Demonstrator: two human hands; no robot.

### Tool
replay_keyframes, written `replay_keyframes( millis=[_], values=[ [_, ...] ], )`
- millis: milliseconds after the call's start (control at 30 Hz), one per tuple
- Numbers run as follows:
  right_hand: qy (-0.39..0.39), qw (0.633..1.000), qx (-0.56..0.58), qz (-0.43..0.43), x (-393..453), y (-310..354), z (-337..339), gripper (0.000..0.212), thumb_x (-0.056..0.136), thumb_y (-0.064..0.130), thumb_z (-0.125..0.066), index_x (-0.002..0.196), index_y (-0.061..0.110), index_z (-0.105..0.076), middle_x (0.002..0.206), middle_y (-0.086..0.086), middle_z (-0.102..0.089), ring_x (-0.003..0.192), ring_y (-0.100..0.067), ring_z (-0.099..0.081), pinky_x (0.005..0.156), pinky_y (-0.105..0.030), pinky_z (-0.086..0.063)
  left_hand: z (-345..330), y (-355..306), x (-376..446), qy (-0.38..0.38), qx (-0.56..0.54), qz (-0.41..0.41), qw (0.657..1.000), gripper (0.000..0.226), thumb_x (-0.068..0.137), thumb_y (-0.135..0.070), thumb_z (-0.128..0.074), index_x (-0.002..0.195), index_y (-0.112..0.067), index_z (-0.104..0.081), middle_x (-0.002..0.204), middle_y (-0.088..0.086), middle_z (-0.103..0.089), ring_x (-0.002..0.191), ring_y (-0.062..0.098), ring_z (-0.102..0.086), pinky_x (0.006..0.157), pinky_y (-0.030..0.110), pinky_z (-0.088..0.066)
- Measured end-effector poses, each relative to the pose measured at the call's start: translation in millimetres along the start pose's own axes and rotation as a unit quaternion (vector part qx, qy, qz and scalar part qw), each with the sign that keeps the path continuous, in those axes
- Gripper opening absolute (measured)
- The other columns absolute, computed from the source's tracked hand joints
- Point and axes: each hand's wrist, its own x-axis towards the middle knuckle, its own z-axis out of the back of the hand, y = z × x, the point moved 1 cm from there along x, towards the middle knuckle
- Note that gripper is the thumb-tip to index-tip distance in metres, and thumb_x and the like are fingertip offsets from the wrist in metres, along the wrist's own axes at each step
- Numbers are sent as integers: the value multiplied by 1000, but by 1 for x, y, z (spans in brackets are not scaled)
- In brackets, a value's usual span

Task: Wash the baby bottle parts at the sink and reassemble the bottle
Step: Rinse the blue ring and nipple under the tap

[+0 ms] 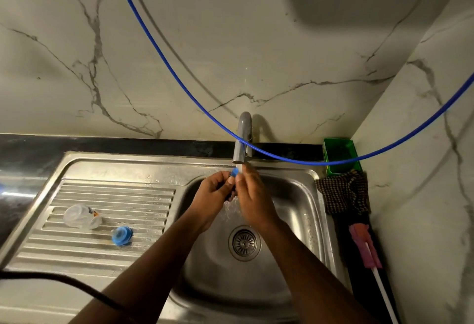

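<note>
Steel sink (pixel 295 177): under the tap (pixel 242 141), left hand (pixel 214 195) and right hand (pixel 252 199) together pinch a blue part (pixel 234 172).

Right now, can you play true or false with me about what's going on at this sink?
1. Both hands are under the tap, the left hand and right hand together holding a small blue part. True.
2. The blue ring lies inside the sink bowl. False: it lies on the ridged drainboard.
3. A clear plastic piece lies on the drainboard. True.
4. The pink-headed brush is in the right hand. False: it lies on the counter right of the sink.
5. The green box sits in the corner. True.
</note>
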Motion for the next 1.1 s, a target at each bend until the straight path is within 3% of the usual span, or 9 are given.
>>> replay_keyframes(
  millis=[67, 200, 300, 367, 667, 800, 933, 1067, 1100],
  values=[
    [-22, 998, 15, -51, 4, 2, 2, 49, 111, 47, -30, 151, 26, -47, 148, -4, -57, 137, -19, -54, 111, -35, -48, -2, 0, -1, 10, 11, -5, 1000, 21, 106, -13, -50, 104, -2, -68, 87, 11, -69, 80, 26, -61, 75, 34, -53],
    [-34, 989, -107, 95, -3, 2, -5, 62, 109, 57, -20, 151, 21, -50, 150, -4, -55, 142, -18, -48, 118, -34, -41, 1, -5, 0, 4, -9, -11, 1000, 20, 105, -9, -49, 113, -4, -67, 100, 12, -74, 92, 26, -71, 82, 32, -59],
    [0, 989, 81, -125, 7, 2, 2, 75, 97, 76, -21, 141, 24, -54, 120, -9, -71, 103, -22, -72, 83, -35, -62, 2, -2, -3, 24, -18, -12, 999, 21, 106, -12, -48, 111, -1, -65, 93, 10, -69, 83, 21, -63, 78, 29, -56],
    [-9, 975, 136, -177, 15, 5, 6, 58, 103, 65, -28, 127, 22, -59, 96, -7, -72, 83, -21, -72, 67, -29, -56, 3, 2, -5, 40, -67, 21, 997, 21, 105, -16, -49, 110, -5, -66, 93, 11, -68, 84, 20, -62, 81, 30, -55],
    [-83, 991, -95, 44, 4, -1, -1, 59, 109, 54, -25, 139, 15, -59, 135, -7, -62, 126, -17, -57, 103, -27, -47, 3, -15, 9, -8, -36, 37, 999, 29, 109, -19, -43, 110, 1, -63, 76, 3, -64, 68, 15, -57, 68, 28, -53],
    [-51, 989, -33, -132, 19, -1, 10, 53, 111, 48, -27, 131, 15, -64, 122, -12, -69, 111, -23, -65, 89, -29, -48, -8, -16, 6, 27, 66, 5, 997, 21, 108, -15, -45, 102, -8, -64, 83, 9, -69, 75, 20, -65, 70, 26, -57],
    [-50, 991, -110, 58, 5, 17, 4, 64, 107, 60, -17, 148, 26, -54, 145, -4, -60, 139, -22, -47, 112, -30, -40, -8, -14, 4, 5, 21, -7, 1000, 21, 104, -6, -48, 113, -10, -67, 101, 12, -75, 94, 24, -73, 79, 32, -61],
    [26, 980, 84, -178, 22, 5, 10, 64, 106, 63, -19, 147, 24, -50, 125, -4, -66, 98, -21, -71, 61, -18, -54, -3, -1, -6, 25, 3, 2, 1000, 23, 107, -11, -43, 113, 1, -62, 95, 20, -71, 82, 28, -68, 79, 35, -59],
    [27, 978, 79, -190, 23, 9, 13, 62, 107, 60, -21, 141, 20, -56, 120, -10, -69, 88, -19, -70, 63, -23, -55, -3, 2, -7, 23, -14, 14, 1000, 24, 108, -12, -43, 114, 0, -63, 96, 19, -71, 84, 27, -67, 80, 35, -59]
  ],
)
